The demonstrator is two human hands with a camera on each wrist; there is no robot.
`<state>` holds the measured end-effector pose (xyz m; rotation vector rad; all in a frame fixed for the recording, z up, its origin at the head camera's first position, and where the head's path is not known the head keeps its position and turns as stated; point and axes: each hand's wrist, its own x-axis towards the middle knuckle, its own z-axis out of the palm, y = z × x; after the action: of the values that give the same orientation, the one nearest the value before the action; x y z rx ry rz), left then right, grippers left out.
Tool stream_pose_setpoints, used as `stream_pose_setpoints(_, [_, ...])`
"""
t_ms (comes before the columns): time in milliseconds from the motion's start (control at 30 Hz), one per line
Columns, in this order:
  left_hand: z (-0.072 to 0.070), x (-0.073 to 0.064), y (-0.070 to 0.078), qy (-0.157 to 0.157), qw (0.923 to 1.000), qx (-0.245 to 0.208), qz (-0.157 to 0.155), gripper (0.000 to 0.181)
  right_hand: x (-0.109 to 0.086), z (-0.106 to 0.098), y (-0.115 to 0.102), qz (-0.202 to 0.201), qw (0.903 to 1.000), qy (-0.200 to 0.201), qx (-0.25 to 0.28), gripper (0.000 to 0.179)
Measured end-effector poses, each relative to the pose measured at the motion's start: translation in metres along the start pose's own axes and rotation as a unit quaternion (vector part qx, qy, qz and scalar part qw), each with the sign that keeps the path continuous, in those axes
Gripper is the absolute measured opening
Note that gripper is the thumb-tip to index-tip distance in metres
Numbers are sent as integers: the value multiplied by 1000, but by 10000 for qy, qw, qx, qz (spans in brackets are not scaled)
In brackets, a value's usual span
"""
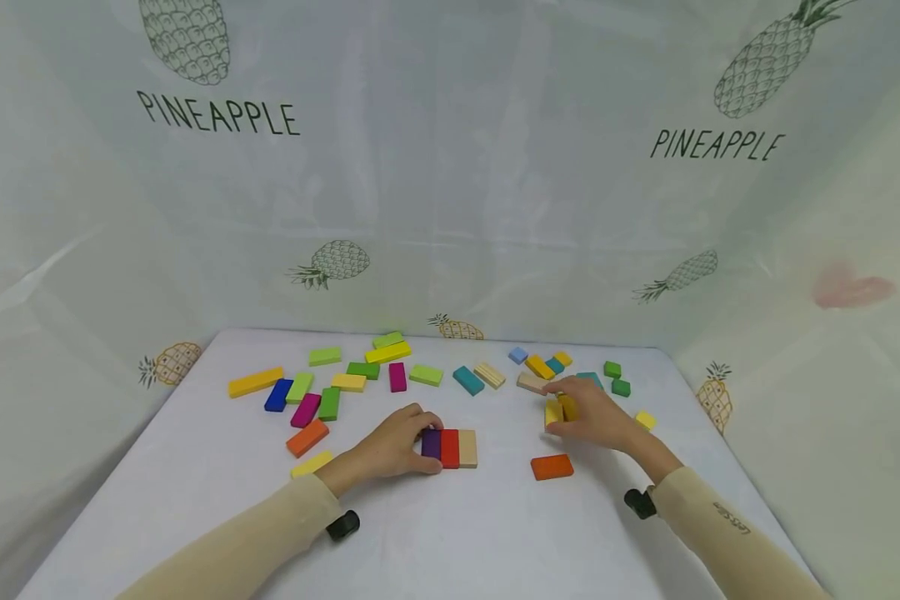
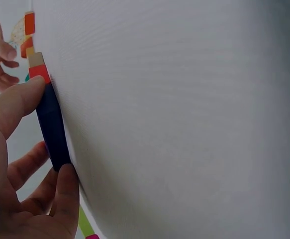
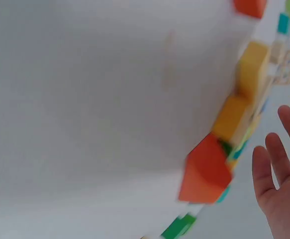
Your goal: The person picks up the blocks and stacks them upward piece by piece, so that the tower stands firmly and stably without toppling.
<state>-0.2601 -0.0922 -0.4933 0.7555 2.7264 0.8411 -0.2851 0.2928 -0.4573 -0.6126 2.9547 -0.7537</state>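
Note:
My left hand (image 1: 382,450) pinches a dark purple block (image 1: 431,446) lengthwise, thumb at the near end and fingers at the far end. In the left wrist view, the thumb lies where the purple block (image 2: 50,124) meets a red one. A red block (image 1: 450,448) and a beige block (image 1: 468,448) stand in a row beside it. My right hand (image 1: 591,415) hovers around a yellow block (image 1: 553,415) and an orange-yellow block (image 1: 567,407). The right wrist view shows its fingers (image 3: 274,149) spread, apart from the yellow block (image 3: 254,67) and a red-orange block (image 3: 205,172).
An orange-red block (image 1: 552,467) lies near the right hand. Several coloured blocks, among them a magenta one (image 1: 397,377) and a teal one (image 1: 468,380), are scattered along the back. An orange block (image 1: 307,437) lies left of the left hand. A pineapple-print cloth (image 1: 450,208) hangs behind.

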Motion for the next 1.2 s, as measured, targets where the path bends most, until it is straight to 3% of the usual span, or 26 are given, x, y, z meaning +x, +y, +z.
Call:
stream_pose_setpoints(233, [0,0,-1,13,10000,23,-22,57,0,2,21,-29,9995,15,-313,64])
stream_pose_setpoints(800, [-1,-1,1,18,10000,-33,-16,57,5,10,18,-22,9988,-28,-478,54])
stream_pose_setpoints(1000, [-2,-2,2,13,10000,-28,-25,56,6,15,-2,-4,9993,-233,286,60])
stream_pose_setpoints(1200, [-1,-1,2,12,10000,0,-11,56,4,30,-36,-180,9975,-523,431,56])
